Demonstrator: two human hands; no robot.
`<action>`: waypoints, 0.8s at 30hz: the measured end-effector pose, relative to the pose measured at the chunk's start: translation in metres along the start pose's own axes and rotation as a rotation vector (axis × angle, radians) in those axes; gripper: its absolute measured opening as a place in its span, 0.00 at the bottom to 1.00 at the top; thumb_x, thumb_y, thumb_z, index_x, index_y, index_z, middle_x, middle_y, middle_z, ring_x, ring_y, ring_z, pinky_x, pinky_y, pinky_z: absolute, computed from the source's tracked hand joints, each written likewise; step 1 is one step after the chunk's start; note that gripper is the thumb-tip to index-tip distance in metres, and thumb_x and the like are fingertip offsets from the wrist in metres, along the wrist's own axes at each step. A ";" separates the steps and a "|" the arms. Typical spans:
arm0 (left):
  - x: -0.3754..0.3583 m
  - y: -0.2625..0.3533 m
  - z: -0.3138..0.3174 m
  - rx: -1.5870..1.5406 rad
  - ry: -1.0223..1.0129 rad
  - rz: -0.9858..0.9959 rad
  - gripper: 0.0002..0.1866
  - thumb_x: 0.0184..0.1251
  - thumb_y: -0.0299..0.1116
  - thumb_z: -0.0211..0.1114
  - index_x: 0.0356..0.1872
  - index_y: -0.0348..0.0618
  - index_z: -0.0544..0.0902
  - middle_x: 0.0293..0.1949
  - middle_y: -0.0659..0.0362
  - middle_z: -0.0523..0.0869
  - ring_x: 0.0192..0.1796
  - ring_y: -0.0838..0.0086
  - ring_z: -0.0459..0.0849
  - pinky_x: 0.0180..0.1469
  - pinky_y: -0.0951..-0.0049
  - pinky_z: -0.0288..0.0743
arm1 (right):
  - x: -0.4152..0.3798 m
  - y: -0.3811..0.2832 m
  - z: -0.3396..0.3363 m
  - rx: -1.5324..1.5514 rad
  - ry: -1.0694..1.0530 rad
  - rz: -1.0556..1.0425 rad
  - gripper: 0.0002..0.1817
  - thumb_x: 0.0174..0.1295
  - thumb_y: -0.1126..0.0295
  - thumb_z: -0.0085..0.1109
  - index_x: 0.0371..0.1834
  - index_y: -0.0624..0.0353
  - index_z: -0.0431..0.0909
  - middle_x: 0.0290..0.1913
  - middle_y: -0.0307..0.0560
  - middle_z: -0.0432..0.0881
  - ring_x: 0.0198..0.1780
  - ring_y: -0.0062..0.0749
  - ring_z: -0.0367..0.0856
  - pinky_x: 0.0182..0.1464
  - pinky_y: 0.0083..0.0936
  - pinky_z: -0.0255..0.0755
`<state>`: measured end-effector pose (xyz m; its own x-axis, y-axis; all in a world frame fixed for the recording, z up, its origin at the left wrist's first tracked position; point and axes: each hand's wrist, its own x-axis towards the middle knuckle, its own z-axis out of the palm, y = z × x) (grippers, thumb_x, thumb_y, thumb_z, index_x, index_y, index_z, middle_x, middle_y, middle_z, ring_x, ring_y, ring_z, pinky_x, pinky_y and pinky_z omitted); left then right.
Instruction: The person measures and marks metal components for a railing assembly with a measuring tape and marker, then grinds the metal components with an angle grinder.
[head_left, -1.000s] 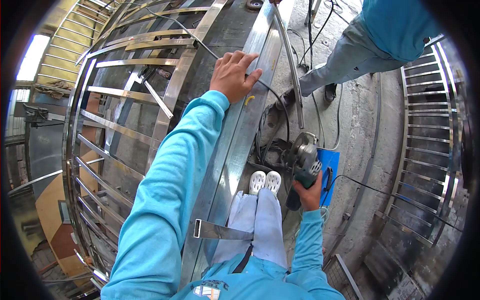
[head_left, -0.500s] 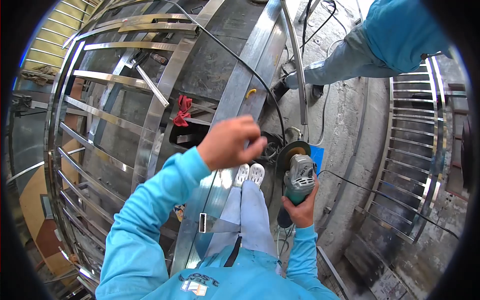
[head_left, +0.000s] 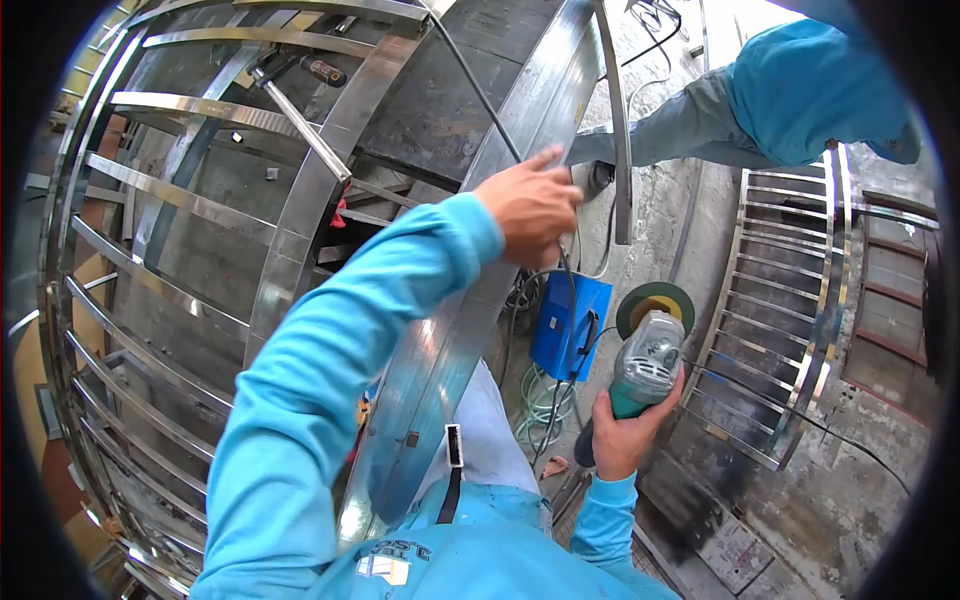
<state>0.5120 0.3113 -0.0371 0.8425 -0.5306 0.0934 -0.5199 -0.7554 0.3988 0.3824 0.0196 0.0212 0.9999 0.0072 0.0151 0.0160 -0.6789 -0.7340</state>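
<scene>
My right hand [head_left: 630,432] is wrapped round an angle grinder [head_left: 648,368], whose round disc [head_left: 655,303] points away from me. Out over the long metal beam [head_left: 440,335] reaches my left hand [head_left: 530,208], its fingers bent and partly blurred. A black cable [head_left: 470,85] runs down to that hand and passes behind it; whether the fingers grip it I cannot tell. A blue box [head_left: 568,325] with a black handle sits on the floor between the beam and the grinder.
Curved shiny metal frames [head_left: 185,205] fill the left side. A ladder-like metal frame [head_left: 765,315] lies on the right. Another person in a blue shirt [head_left: 800,95] bends at the upper right, beside a hanging metal strip [head_left: 618,130]. Green hose coils [head_left: 540,410] lie below the box.
My left hand has moved forward and right over the beam to the cable. The grinder has shifted right and slightly down. The view has turned, showing more of the blue box.
</scene>
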 end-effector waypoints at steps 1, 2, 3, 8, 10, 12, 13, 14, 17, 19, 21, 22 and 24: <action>-0.019 0.000 -0.015 -0.117 0.036 0.074 0.10 0.49 0.40 0.63 0.21 0.44 0.83 0.39 0.55 0.80 0.55 0.57 0.77 0.77 0.46 0.54 | 0.003 -0.001 0.001 -0.074 -0.029 -0.022 0.54 0.50 0.80 0.66 0.81 0.56 0.46 0.71 0.59 0.66 0.69 0.45 0.70 0.67 0.36 0.67; -0.041 0.002 -0.027 -0.234 0.068 0.152 0.12 0.48 0.41 0.63 0.18 0.44 0.81 0.35 0.56 0.78 0.51 0.57 0.77 0.74 0.46 0.58 | 0.005 0.000 0.001 -0.146 -0.056 -0.040 0.53 0.50 0.79 0.66 0.81 0.56 0.47 0.71 0.61 0.67 0.69 0.47 0.70 0.68 0.37 0.66; -0.060 0.003 -0.033 -0.246 0.136 0.131 0.14 0.49 0.43 0.63 0.16 0.43 0.81 0.34 0.56 0.78 0.50 0.58 0.77 0.69 0.49 0.61 | 0.006 0.001 0.003 -0.217 -0.076 -0.053 0.53 0.49 0.79 0.66 0.81 0.56 0.49 0.71 0.62 0.67 0.70 0.49 0.70 0.69 0.38 0.66; -0.103 0.019 -0.025 -0.319 0.304 0.114 0.18 0.49 0.43 0.62 0.10 0.41 0.76 0.30 0.57 0.75 0.47 0.60 0.76 0.58 0.57 0.65 | 0.015 0.000 0.041 -0.442 -0.114 -0.226 0.55 0.43 0.80 0.69 0.80 0.52 0.55 0.54 0.59 0.75 0.53 0.61 0.76 0.56 0.48 0.70; -0.112 0.026 -0.020 -0.375 0.212 0.157 0.15 0.41 0.43 0.64 0.11 0.42 0.78 0.32 0.58 0.76 0.48 0.58 0.76 0.60 0.54 0.64 | 0.020 0.001 0.054 -0.471 -0.114 -0.289 0.55 0.42 0.80 0.69 0.80 0.51 0.55 0.52 0.58 0.75 0.52 0.59 0.77 0.55 0.48 0.70; -0.119 0.036 -0.007 -0.401 0.217 0.186 0.12 0.38 0.41 0.64 0.11 0.44 0.79 0.32 0.60 0.76 0.49 0.60 0.76 0.62 0.55 0.65 | 0.023 0.000 0.061 -0.509 -0.118 -0.335 0.56 0.41 0.80 0.70 0.80 0.50 0.55 0.51 0.56 0.76 0.52 0.57 0.77 0.54 0.48 0.71; -0.122 0.038 -0.005 -0.365 0.185 0.173 0.11 0.38 0.41 0.64 0.11 0.44 0.82 0.32 0.61 0.77 0.49 0.63 0.77 0.63 0.60 0.66 | 0.025 -0.001 0.063 -0.517 -0.118 -0.327 0.57 0.41 0.80 0.70 0.80 0.49 0.55 0.51 0.56 0.76 0.52 0.57 0.77 0.54 0.48 0.71; -0.125 0.038 0.001 -0.355 0.171 0.151 0.11 0.38 0.41 0.64 0.11 0.44 0.81 0.32 0.61 0.77 0.49 0.63 0.77 0.64 0.60 0.66 | 0.027 -0.003 0.065 -0.523 -0.119 -0.321 0.57 0.41 0.80 0.70 0.80 0.49 0.55 0.51 0.56 0.76 0.52 0.57 0.77 0.54 0.48 0.71; -0.128 0.038 0.012 -0.340 0.193 0.111 0.11 0.37 0.40 0.64 0.11 0.43 0.81 0.33 0.60 0.78 0.49 0.64 0.77 0.65 0.60 0.65 | 0.036 -0.004 0.071 -0.543 -0.122 -0.315 0.57 0.42 0.80 0.70 0.81 0.48 0.54 0.52 0.56 0.76 0.52 0.57 0.78 0.54 0.48 0.71; -0.129 0.039 0.015 -0.335 0.208 0.099 0.11 0.38 0.40 0.64 0.11 0.43 0.81 0.34 0.60 0.78 0.50 0.64 0.77 0.66 0.60 0.65 | 0.040 -0.005 0.073 -0.548 -0.124 -0.292 0.57 0.42 0.79 0.70 0.81 0.48 0.53 0.52 0.56 0.76 0.52 0.56 0.78 0.55 0.47 0.71; -0.129 0.038 0.016 -0.329 0.205 0.092 0.11 0.38 0.40 0.64 0.10 0.43 0.80 0.36 0.59 0.79 0.50 0.64 0.77 0.66 0.60 0.65 | 0.041 -0.006 0.076 -0.529 -0.130 -0.252 0.57 0.42 0.79 0.70 0.81 0.46 0.53 0.52 0.56 0.76 0.53 0.56 0.78 0.56 0.47 0.71; -0.128 0.038 0.017 -0.331 0.200 0.090 0.11 0.38 0.40 0.64 0.11 0.43 0.80 0.37 0.59 0.79 0.51 0.64 0.77 0.66 0.60 0.65 | 0.042 -0.005 0.078 -0.518 -0.132 -0.231 0.57 0.42 0.79 0.70 0.81 0.46 0.53 0.53 0.56 0.76 0.53 0.56 0.78 0.56 0.47 0.72; -0.128 0.039 0.017 -0.334 0.184 0.083 0.12 0.38 0.40 0.64 0.11 0.43 0.80 0.38 0.59 0.79 0.51 0.64 0.77 0.67 0.60 0.64 | 0.044 -0.003 0.079 -0.526 -0.117 -0.242 0.57 0.42 0.79 0.70 0.81 0.45 0.53 0.53 0.56 0.76 0.54 0.57 0.77 0.56 0.47 0.72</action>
<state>0.3817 0.3435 -0.0488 0.8266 -0.4836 0.2878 -0.5382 -0.5301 0.6552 0.4263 0.0797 -0.0296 0.9625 0.2680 0.0428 0.2689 -0.9206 -0.2833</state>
